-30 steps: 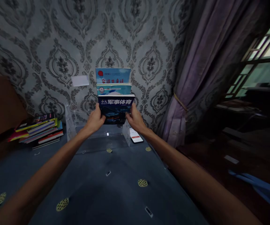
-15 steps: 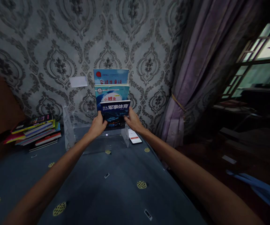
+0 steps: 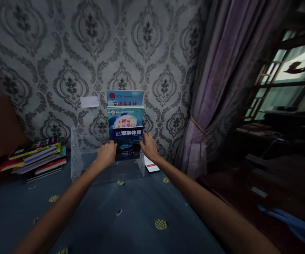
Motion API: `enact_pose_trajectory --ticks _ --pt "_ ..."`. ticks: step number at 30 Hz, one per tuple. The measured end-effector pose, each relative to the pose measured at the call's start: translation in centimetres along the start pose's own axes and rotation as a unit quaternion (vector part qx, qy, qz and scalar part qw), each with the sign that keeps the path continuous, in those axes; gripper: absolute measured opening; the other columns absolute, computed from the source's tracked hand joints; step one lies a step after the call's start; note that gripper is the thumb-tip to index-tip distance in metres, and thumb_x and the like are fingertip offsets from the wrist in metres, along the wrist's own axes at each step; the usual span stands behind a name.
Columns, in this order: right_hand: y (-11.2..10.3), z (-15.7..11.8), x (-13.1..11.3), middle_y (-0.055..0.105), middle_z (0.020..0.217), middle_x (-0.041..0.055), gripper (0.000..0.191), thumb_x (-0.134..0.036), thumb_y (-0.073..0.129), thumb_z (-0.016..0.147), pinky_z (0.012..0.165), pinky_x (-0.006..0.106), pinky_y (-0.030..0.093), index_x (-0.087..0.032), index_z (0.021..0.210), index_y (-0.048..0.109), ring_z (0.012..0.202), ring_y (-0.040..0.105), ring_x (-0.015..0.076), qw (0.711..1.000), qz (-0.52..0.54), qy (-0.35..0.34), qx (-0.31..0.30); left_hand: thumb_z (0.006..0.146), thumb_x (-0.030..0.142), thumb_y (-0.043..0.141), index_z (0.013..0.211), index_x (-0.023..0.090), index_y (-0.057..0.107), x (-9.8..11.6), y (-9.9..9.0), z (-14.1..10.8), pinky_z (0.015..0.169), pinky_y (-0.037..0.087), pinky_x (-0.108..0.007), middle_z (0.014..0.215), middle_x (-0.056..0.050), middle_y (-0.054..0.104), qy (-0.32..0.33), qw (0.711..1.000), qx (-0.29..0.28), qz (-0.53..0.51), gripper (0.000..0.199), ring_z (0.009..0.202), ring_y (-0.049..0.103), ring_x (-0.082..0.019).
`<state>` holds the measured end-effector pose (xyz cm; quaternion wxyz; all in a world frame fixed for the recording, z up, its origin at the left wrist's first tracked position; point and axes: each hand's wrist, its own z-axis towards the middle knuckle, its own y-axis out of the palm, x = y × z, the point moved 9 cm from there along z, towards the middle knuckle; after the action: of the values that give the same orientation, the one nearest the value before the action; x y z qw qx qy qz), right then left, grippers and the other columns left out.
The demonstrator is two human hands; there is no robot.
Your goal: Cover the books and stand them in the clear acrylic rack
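Note:
A dark blue book (image 3: 127, 143) stands upright in a clear acrylic rack (image 3: 76, 153), in front of two other books. My left hand (image 3: 107, 154) is closed at its left edge, and my right hand (image 3: 149, 146) grips its right edge. Behind it rises a light-blue book (image 3: 126, 117) with a white oval on the cover. Farthest back, a blue book (image 3: 125, 97) with red lettering shows only its top part. Where the dark book's lower edge meets the rack is hard to make out through the clear plastic.
A pile of books and magazines (image 3: 40, 155) lies on the left of the blue patterned cloth (image 3: 131, 225). A phone (image 3: 151, 165) with a lit screen rests right of the rack. Behind are the patterned wall and a purple curtain (image 3: 198, 141); a brown box (image 3: 0, 128) stands far left.
The dark blue book has settled lower into the front of the rack, so more of the light-blue cover shows above it. Both hands moved with it, and the camera view tilted up slightly.

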<state>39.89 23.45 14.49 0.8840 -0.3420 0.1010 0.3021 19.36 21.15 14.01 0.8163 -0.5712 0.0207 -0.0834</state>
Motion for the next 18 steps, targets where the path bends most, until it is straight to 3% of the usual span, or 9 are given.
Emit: enact_pose_trajectory --ticks 18 --pt "0.5 0.0 0.81 0.064 0.106 0.0133 0.054 -0.021 0.049 0.086 0.09 0.047 0.049 -0.015 0.139 0.047 0.095 0.059 0.0291 1.0 0.005 0.007 0.01 0.105 0.033 0.026 0.119 0.012 0.059 -0.12 0.26 0.17 0.081 0.053 -0.041 0.105 -0.021 0.073 0.002 0.999 -0.018 0.031 0.042 0.1 0.072 -0.034"
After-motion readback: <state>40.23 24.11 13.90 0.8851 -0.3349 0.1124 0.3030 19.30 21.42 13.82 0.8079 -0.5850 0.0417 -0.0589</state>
